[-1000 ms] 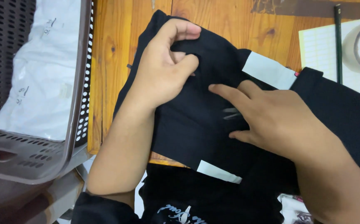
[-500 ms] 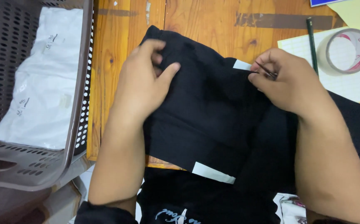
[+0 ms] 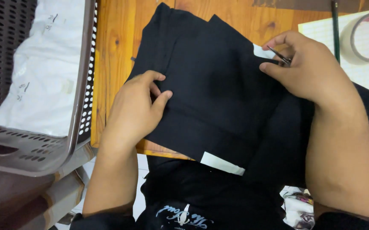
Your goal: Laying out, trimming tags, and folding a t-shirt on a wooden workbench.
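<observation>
Free lane: bare strip of the wooden surface (image 3: 112, 64) between the grey perforated basket (image 3: 80, 98) and the folded black garment (image 3: 210, 93). Basket wall blocks the left. On the right, tape roll (image 3: 363, 38), pencil (image 3: 335, 30) and paper (image 3: 363, 72) crowd the far corner.

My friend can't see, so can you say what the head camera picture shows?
Two hands fold a black garment on a wooden table: the left hand presses its left edge, the right hand pinches its right edge. A grey basket sits left, a tape roll right.
</observation>
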